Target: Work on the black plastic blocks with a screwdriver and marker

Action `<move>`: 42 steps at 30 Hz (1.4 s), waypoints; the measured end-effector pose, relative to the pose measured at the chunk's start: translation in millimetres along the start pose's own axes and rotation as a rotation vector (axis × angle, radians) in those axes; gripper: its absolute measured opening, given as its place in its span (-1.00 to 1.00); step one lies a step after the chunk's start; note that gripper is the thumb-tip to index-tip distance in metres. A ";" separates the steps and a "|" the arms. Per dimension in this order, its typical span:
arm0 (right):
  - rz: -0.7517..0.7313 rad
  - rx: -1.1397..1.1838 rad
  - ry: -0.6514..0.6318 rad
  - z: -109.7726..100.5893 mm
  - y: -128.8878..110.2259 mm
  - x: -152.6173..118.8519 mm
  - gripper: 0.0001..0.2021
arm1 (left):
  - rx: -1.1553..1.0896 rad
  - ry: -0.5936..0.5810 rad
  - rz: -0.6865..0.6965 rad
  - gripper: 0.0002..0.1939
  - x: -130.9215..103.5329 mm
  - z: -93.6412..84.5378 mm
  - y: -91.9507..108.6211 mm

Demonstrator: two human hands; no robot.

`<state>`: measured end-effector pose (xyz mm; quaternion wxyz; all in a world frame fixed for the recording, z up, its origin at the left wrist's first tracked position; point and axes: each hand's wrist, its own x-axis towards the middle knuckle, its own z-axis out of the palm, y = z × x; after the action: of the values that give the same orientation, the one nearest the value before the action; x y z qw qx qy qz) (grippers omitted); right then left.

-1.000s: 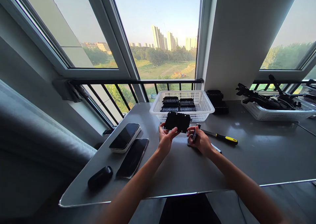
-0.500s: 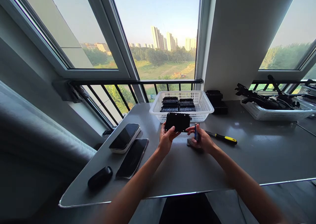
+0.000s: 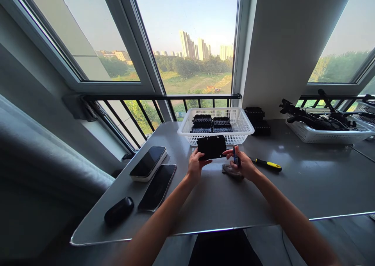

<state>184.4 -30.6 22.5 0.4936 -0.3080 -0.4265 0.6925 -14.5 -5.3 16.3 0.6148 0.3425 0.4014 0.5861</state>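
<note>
My left hand (image 3: pixel 197 164) is closed on the left side of a flat black rectangular panel (image 3: pixel 212 147), thumb on its near face. The panel has small tabs along its edges and is held up just in front of the white basket. In my right hand (image 3: pixel 244 165) is a small dark-blue stick-shaped item (image 3: pixel 236 156), upright between thumb and fingers; its exact kind is unclear. The right index finger reaches to the panel's right edge. Under that hand lies a crumpled grey cloth-like piece (image 3: pixel 231 171). A yellow-and-black handled tool (image 3: pixel 268 164) rests to the right, its front end hidden.
Behind the panel stands a white basket (image 3: pixel 244 135) with several black ribbed parts (image 3: pixel 211 124). More black parts (image 3: pixel 259 121) are stacked beside it. A second basket (image 3: pixel 316 135) holds black gear and cables. Phones (image 3: pixel 157 188) and a black mouse-like object (image 3: pixel 119 211) lie left.
The panel has shifted slightly down and tilted. My right hand has moved a little right with the stick-shaped item, showing more of the grey piece.
</note>
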 end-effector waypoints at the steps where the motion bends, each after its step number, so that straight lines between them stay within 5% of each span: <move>1: 0.009 0.010 -0.009 -0.6 -0.8 -0.1 -0.43 | 0.000 0.002 0.001 -0.69 0.4 -0.3 -0.5; 11: 0.019 0.025 -0.072 -5.2 -5.9 -1.0 -0.54 | -0.033 0.077 -0.006 -0.71 2.3 -2.2 -1.2; 25: -0.043 -0.203 0.119 -3.6 -8.1 -1.1 -0.58 | 0.010 0.095 0.017 -0.78 2.6 0.2 -2.7; 42: -0.020 0.039 -0.074 13.2 7.9 -4.0 -0.63 | 0.131 -0.039 0.165 -0.67 -8.9 10.0 0.3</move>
<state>171.2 -39.3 21.3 0.4904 -0.2682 -0.4340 0.7066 -5.5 -13.7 21.8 0.5485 0.4252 0.3970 0.6006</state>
